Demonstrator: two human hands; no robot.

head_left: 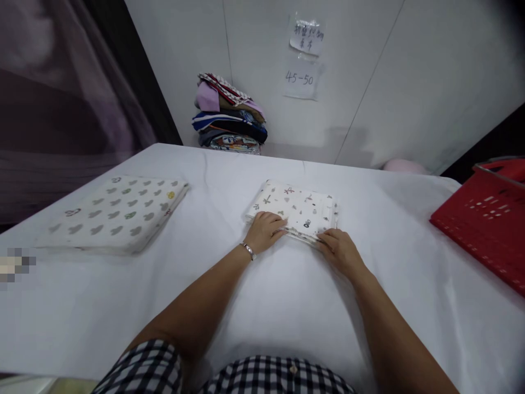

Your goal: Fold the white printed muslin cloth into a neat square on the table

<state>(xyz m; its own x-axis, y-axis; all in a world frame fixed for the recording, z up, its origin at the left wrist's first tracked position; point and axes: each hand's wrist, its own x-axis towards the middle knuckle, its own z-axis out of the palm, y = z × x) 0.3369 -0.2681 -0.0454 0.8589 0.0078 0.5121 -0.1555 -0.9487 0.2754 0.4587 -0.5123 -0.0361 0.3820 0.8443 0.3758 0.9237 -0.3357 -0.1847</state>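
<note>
A folded white cloth (295,205) with small grey, red and black prints lies flat on the white-covered table in front of me. My left hand (266,230) grips its near edge toward the left corner, fingers on top and the thumb along the edge. At the near right corner, my right hand (338,249) pinches the cloth's layers between thumb and fingers. The fingertips under the edge are partly hidden. To the left lies a larger folded cloth (115,210) with rows of grey shapes, apart from both hands.
The white tabletop (287,306) spreads around the cloths. A red plastic basket (488,213) stands at the right edge. Past the far edge, a stack of folded fabrics (229,117) sits by the wall, near handwritten paper signs (302,76). A dark purple curtain (65,82) hangs at left.
</note>
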